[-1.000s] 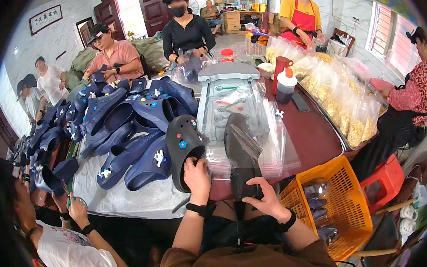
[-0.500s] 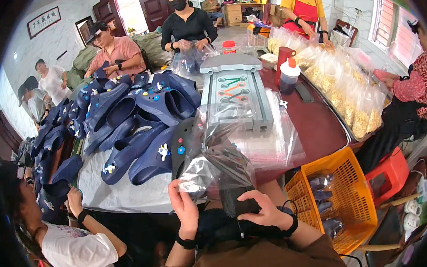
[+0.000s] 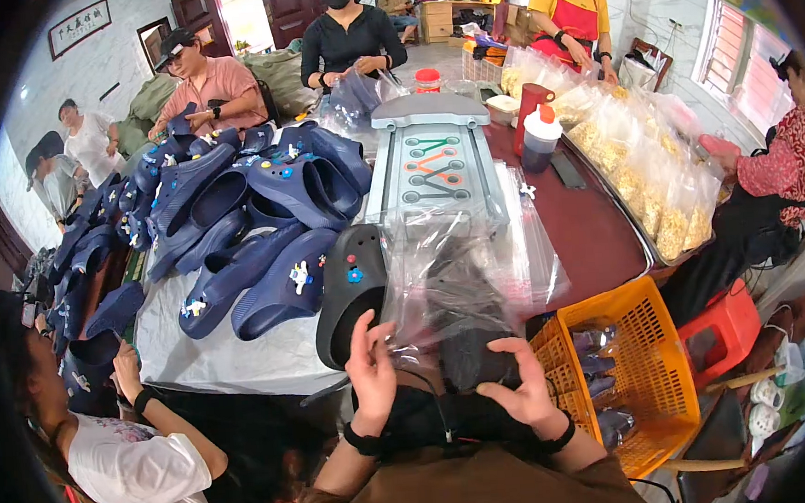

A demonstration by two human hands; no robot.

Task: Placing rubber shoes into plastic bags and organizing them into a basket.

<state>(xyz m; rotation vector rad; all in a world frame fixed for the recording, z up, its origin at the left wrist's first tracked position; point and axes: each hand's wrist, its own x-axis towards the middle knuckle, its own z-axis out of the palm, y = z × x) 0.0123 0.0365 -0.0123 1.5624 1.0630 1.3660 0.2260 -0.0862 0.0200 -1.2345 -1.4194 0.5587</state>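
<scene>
Low at frame center, our right hand (image 3: pixel 527 387) clamps its fingers on a dark shoe (image 3: pixel 472 360) partly covered by a clear bag (image 3: pixel 419 301); our left hand (image 3: pixel 372 379) is at the bag's edge beside a black clog (image 3: pixel 358 254), though whether its fingers grip we cannot tell.

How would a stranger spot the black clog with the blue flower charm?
Start at the heap of navy clogs. At its near right edge, beyond the left hand, lies the black clog, left of the clear plastic bag. Its black upper, with red and blue charms, sets it apart from its navy neighbours.
</scene>
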